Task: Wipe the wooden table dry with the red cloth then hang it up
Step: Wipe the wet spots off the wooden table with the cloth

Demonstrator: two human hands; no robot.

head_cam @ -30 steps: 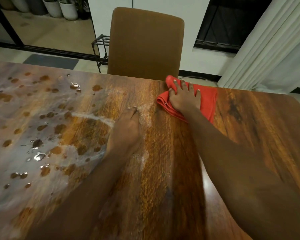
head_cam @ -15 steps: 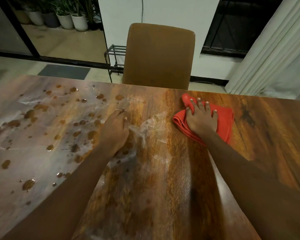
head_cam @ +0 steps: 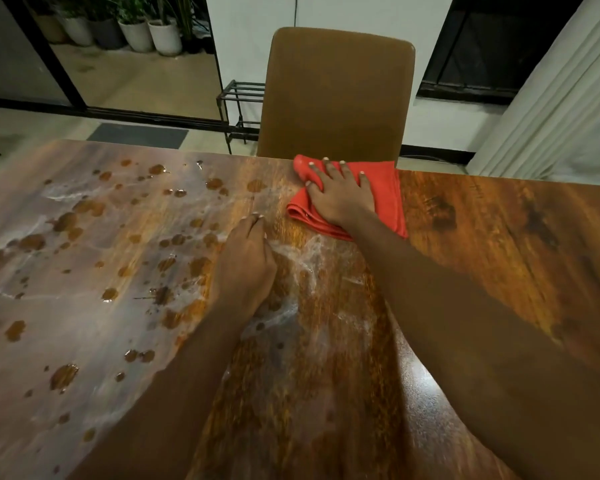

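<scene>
Head view: wooden table point(head_cam: 499, 258) fills the lower frame, grain running toward the far edge, with a brown chair point(head_cam: 336, 95) pushed up against that edge. Water droplets point(head_cam: 66, 220) and pale wet smears cover the left half of the tabletop; the right half reads dry.

Red cloth point(head_cam: 385, 195) lies folded in several layers at the far edge of the table, directly in front of the chair back, its stacked folds visible along the near-left side. Right hand point(head_cam: 340, 195) lies flat on top of it, palm down, fingers spread and extended, pressing rather than clutching.

Left hand point(head_cam: 246, 261) rests on the wet centre of the table, fingers curled under loosely, holding nothing visible.

White plant pots point(head_cam: 153, 36) stand in a row beyond the glass door at upper left, with greenery rising from them.
</scene>
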